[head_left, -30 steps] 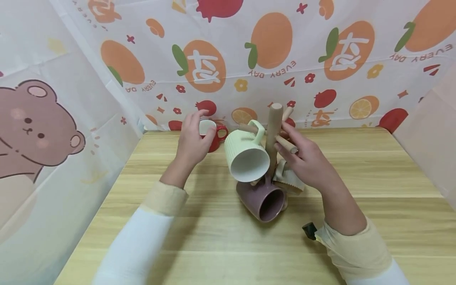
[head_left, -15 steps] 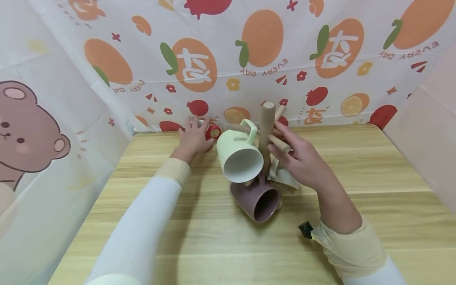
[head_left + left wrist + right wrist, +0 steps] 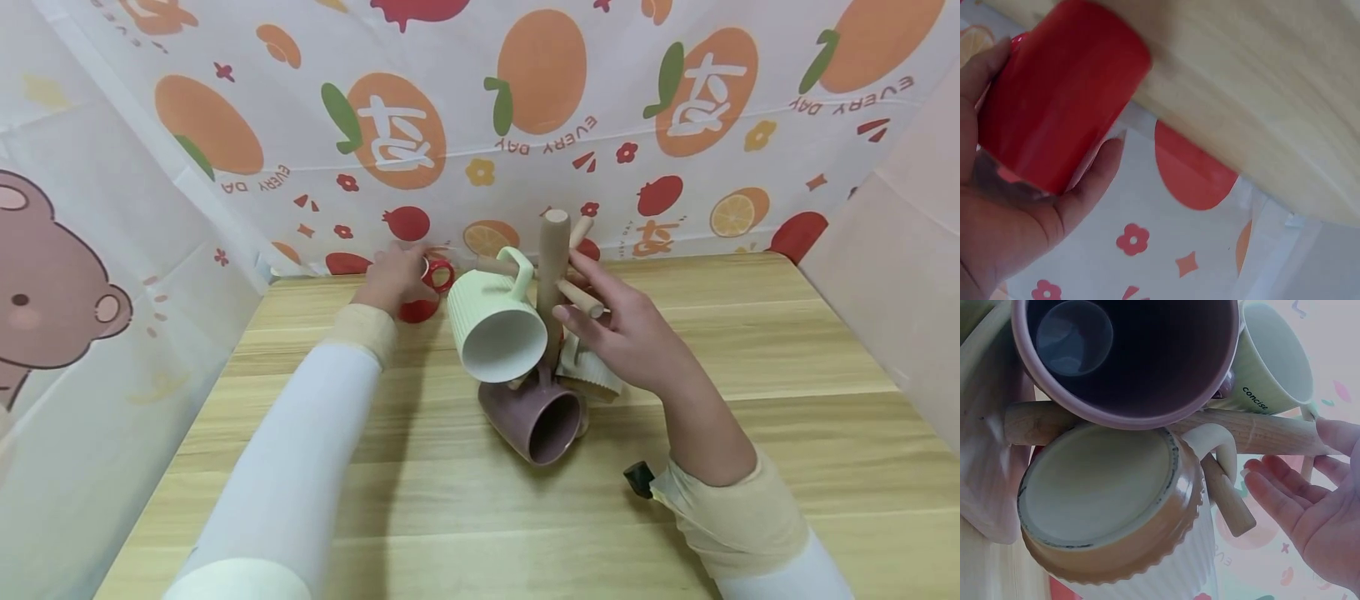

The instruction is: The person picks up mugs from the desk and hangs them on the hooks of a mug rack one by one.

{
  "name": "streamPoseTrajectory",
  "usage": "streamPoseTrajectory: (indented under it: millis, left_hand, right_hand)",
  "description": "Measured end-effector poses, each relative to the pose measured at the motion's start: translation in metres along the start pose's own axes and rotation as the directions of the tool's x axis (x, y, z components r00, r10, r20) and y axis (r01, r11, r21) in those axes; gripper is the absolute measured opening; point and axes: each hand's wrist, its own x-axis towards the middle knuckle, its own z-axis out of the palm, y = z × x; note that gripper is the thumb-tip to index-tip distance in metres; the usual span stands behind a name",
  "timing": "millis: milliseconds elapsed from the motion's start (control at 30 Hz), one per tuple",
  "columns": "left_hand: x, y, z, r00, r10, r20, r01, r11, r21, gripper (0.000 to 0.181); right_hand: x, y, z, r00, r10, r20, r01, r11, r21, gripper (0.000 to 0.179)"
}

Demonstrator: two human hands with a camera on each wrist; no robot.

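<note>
My left hand (image 3: 393, 279) grips a red mug (image 3: 420, 311) at the back left of the table. In the left wrist view, thumb and fingers lie on either side of the red mug (image 3: 1066, 87). My right hand (image 3: 637, 333) holds the upper post of a wooden mug tree (image 3: 553, 250) between thumb and fingers. On its pegs hang a pale green mug (image 3: 487, 308), a purple mug (image 3: 517, 408) and a white mug with a brown base (image 3: 588, 367). The right wrist view shows the green mug (image 3: 1272, 359) lettered "concise".
A fruit-print cloth (image 3: 465, 108) rises behind the wooden table (image 3: 465, 517). Another cloth with a bear (image 3: 60, 275) hangs at the left. A small black piece (image 3: 639, 480) shows by the right cuff.
My left hand has come down over the red mug and closed round it, where before its fingers were spread beside it. The right hand stays at the mug tree; the head view has shifted slightly.
</note>
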Motion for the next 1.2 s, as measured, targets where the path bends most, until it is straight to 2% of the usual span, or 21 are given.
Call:
streamPoseTrajectory:
  millis: [200,300,367,533,733,833,967,1100,1200]
  left_hand:
    - [-0.005,0.000,-0.008,0.994,-0.026,0.106,0.032,0.998,-0.053,0.094]
    - [-0.007,-0.004,-0.009,0.992,-0.033,0.122,0.038,0.998,-0.041,0.091]
    - [-0.007,-0.006,-0.006,0.994,-0.028,0.110,0.031,0.999,-0.018,0.088]
    - [-0.010,-0.011,0.002,0.999,-0.020,0.025,0.020,1.000,0.003,0.087]
    - [-0.022,-0.020,0.012,0.995,-0.028,-0.100,0.020,0.997,-0.080,0.080]
    - [-0.032,-0.025,0.018,0.983,-0.051,-0.179,0.028,0.991,-0.131,0.074]
    - [-0.047,-0.031,0.026,0.959,-0.114,-0.258,0.055,0.973,-0.226,0.074]
    - [-0.060,-0.034,0.030,0.940,-0.168,-0.297,0.077,0.952,-0.296,0.075]
    - [-0.066,-0.035,0.031,0.935,-0.173,-0.309,0.075,0.950,-0.303,0.075]
  right_hand:
    - [0.000,0.001,0.000,1.000,-0.008,0.001,0.008,1.000,0.015,0.065]
    - [0.000,-0.001,0.001,1.000,-0.008,0.005,0.008,1.000,0.017,0.066]
    - [0.000,-0.001,0.001,1.000,-0.005,0.004,0.005,1.000,0.010,0.066]
    - [0.000,-0.001,0.001,1.000,0.006,0.004,-0.006,1.000,0.009,0.067]
    - [0.000,0.000,0.002,1.000,0.016,0.000,-0.016,0.999,0.032,0.068]
    - [-0.001,0.000,0.002,1.000,0.004,-0.003,-0.004,0.999,0.036,0.068]
    - [-0.001,-0.001,0.002,1.000,-0.007,-0.008,0.007,0.999,0.049,0.068]
    - [0.000,-0.001,0.003,1.000,0.003,-0.010,-0.002,0.998,0.060,0.068]
    - [0.002,0.001,0.005,1.000,0.020,-0.011,-0.019,0.997,0.076,0.067]
